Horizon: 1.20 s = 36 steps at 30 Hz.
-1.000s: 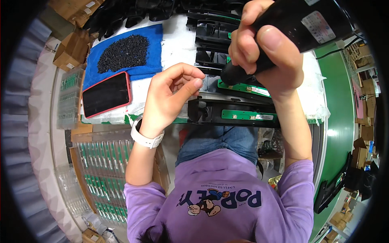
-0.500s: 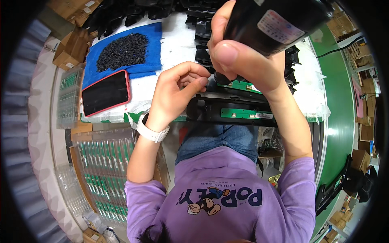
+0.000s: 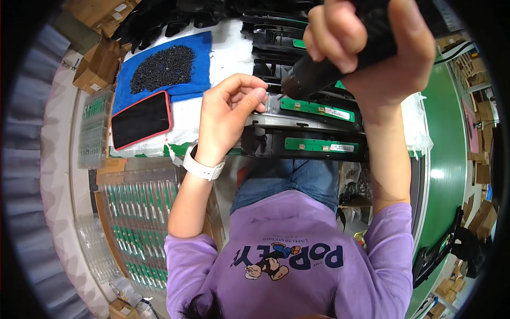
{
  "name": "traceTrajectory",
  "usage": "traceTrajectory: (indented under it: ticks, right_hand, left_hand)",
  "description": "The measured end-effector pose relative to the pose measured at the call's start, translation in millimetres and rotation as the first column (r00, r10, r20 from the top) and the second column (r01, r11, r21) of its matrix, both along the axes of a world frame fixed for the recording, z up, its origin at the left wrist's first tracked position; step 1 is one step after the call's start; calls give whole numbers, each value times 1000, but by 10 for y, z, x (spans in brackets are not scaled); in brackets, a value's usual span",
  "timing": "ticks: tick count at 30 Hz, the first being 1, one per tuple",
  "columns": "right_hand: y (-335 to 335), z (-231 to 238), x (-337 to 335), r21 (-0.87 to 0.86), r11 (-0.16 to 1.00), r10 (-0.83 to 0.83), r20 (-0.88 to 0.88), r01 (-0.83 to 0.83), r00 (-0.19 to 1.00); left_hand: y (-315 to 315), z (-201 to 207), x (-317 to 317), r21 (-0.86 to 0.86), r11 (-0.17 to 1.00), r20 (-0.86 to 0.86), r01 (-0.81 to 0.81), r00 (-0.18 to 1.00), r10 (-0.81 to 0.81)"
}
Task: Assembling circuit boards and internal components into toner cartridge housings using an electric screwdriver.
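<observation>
My right hand grips a black electric screwdriver, its bit slanting down to the left end of a green circuit board. Whether the bit touches anything is too small to tell. That board lies in a long black plastic housing. Close to the tip, my left hand has its fingers curled and thumb against the forefinger; anything pinched there is hidden. Nearest me lies another black housing carrying its own green board. To the left, a pile of small black screws rests on a blue cloth.
A phone in a red case overlaps the cloth's near edge. More black housings stand in a row behind. Clear trays of green boards are left of my legs. A green surface runs along the right.
The screwdriver has swung from a raised tilt to a lower slant, its bit now showing. My right hand has turned and moved right; my left hand has shifted slightly left.
</observation>
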State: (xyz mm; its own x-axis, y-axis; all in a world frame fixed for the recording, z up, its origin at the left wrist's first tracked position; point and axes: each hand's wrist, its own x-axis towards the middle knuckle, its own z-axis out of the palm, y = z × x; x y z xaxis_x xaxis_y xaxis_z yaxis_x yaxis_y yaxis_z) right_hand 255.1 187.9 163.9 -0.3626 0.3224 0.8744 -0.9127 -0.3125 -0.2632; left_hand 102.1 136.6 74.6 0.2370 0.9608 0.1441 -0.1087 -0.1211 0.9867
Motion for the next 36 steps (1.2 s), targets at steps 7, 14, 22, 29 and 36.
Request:
traceTrajectory:
  ticks: [7,14,22,29,36]
  right_hand:
    - [-522,255,231,-164,621,-692,346,767,634]
    - [-641,188,451,-190,631,-672,350,752,653]
    - [-782,127,746,-166,699,-619,346,696,705]
    - [-961,18,1005,85,700,-679,388,710,623]
    - [-1134,-206,1190,489,519,-852,364,701,377]
  left_hand:
    - [-133,179,60,55,998,134,-39,990,31]
    - [-190,200,117,36,999,192,39,980,-45]
    - [-291,219,196,-9,991,195,130,973,-126]
    - [-514,104,348,607,794,-270,43,950,156]
    - [-699,-233,410,726,538,-675,428,593,439]
